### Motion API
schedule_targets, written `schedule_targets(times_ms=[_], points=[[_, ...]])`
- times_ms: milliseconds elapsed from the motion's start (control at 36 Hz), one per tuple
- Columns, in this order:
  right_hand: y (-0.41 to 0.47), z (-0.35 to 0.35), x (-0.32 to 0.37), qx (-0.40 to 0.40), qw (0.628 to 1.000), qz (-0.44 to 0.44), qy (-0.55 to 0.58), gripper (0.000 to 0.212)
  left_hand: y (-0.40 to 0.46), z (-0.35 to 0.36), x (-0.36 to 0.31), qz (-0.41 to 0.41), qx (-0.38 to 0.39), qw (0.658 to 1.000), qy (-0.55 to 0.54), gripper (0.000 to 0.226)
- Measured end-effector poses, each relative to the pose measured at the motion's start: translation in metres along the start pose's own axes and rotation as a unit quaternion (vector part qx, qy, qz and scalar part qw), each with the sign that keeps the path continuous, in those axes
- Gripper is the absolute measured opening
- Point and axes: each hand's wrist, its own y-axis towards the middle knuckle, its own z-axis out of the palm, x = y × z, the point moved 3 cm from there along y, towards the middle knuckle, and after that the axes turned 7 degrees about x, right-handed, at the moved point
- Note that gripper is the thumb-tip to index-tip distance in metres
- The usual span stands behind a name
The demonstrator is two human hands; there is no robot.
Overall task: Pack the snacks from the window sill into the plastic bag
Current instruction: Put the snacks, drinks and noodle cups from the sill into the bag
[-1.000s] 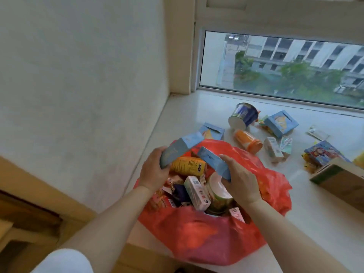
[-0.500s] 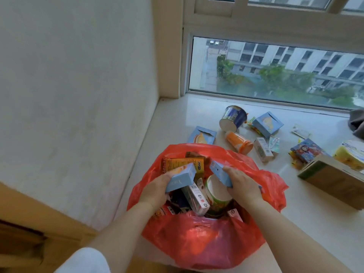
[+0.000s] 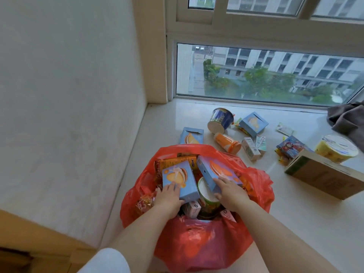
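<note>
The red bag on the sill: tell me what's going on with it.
A person is packing snacks into the red plastic bag. The left hand lays one blue snack box on the pile inside; the right hand lays another blue box beside it. More snacks, including a blue tub, wait on the window sill.

Bare forearms; a white short sleeve (left arm only) shows.
</note>
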Motion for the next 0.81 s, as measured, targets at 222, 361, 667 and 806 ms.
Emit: schedule_targets(times_ms=[222,361,667,806], points=[[-0.014,-0.021,-0.006,-0.098,0.995,-0.035,-0.011,0.055,0.0,-0.035,-0.039,0.045,-0.058,0.997,-0.015,0.06],[-0.031,-0.043,-0.011,-0.289,0.951,-0.102,-0.047,0.052,-0.003,-0.068,-0.073,0.068,-0.158,0.985,0.005,0.056],[-0.045,-0.067,-0.109,-0.364,0.93,-0.017,0.047,0.049,0.013,-0.117,-0.176,0.115,-0.21,0.971,0.024,0.056],[-0.054,-0.074,-0.18,-0.328,0.943,0.031,0.047,0.051,0.034,-0.122,-0.242,0.129,-0.219,0.967,0.022,0.054]])
